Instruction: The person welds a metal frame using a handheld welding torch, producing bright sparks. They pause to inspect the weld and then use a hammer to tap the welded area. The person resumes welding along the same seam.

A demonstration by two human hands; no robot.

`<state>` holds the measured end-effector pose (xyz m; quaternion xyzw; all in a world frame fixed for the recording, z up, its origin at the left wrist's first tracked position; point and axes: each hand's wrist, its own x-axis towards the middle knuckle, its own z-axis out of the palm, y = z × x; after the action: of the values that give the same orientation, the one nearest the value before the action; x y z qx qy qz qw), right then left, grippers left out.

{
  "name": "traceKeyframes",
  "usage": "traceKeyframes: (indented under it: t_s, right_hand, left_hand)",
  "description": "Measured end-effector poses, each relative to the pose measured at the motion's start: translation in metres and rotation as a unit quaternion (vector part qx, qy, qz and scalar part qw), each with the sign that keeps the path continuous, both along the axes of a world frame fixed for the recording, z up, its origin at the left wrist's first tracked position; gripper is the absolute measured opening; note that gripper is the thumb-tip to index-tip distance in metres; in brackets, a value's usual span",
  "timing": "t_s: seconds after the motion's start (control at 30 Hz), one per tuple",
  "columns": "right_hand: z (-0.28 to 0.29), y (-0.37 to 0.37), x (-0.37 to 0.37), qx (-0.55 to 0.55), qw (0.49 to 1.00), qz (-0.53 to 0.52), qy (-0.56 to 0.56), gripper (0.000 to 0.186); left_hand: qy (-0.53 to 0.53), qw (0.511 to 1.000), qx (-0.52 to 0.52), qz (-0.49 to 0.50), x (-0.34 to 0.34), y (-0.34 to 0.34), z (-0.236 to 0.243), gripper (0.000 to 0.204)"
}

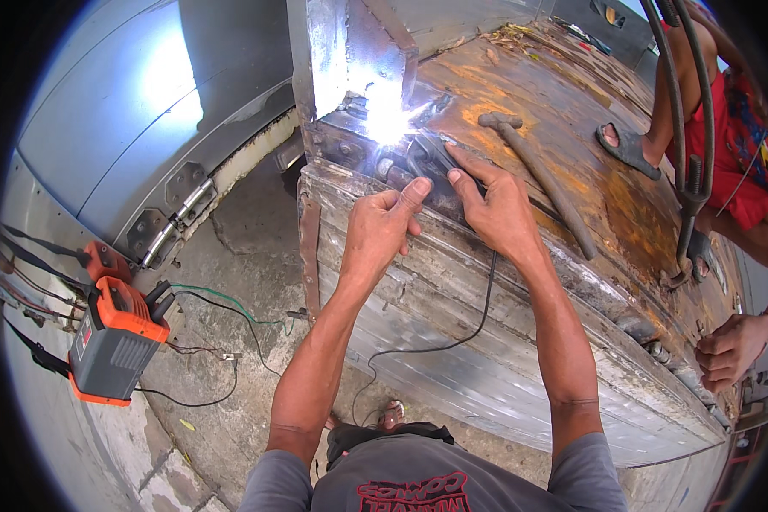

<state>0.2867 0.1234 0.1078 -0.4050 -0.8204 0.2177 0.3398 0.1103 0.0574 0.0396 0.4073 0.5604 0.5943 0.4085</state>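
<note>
- We see the right hand (pixel 497 209) grasping the dark holder (pixel 435 154), seemingly angled toward the arc (pixel 388 126)!
- Left hand (pixel 375 235) alongside, perhaps for steadying; its grip we can't tell.

Scattered dry leaves (pixel 520 32), a metal hinge (pixel 176 224), a grey sandal (pixel 630 148).

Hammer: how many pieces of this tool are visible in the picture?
1. The hammer lies on the rusty metal surface, to the right of the person's right hand. Others may be hidden.
</note>
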Motion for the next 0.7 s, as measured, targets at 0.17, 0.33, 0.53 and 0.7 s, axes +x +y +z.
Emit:
traceKeyframes:
  t_s: [0.17, 0.33, 0.53, 0.7]
  right_hand:
    - [-0.0006, 0.0003, -0.0004, 0.020, 1.000, -0.001, -0.004, 0.044]
    - [0.0031, -0.0033, -0.0015, 0.012, 1.000, -0.005, -0.002, 0.044]
    - [0.0076, -0.0074, -0.0035, -0.007, 1.000, -0.003, 0.012, 0.043]
    - [0.0062, -0.0048, -0.0024, -0.007, 1.000, -0.009, 0.004, 0.044]
  left_hand:
    - [0.008, 1.000, 0.004, 0.003, -0.0002, -0.0010, 0.0008, 0.069]
    - [0.011, 1.000, 0.000, 0.006, -0.0008, 0.0009, -0.0025, 0.069]
    - [-0.005, 1.000, 0.009, 0.007, 0.0015, -0.0009, 0.0011, 0.067]
    - [0.004, 1.000, -0.001, 0.009, 0.0027, -0.0026, 0.0045, 0.068]
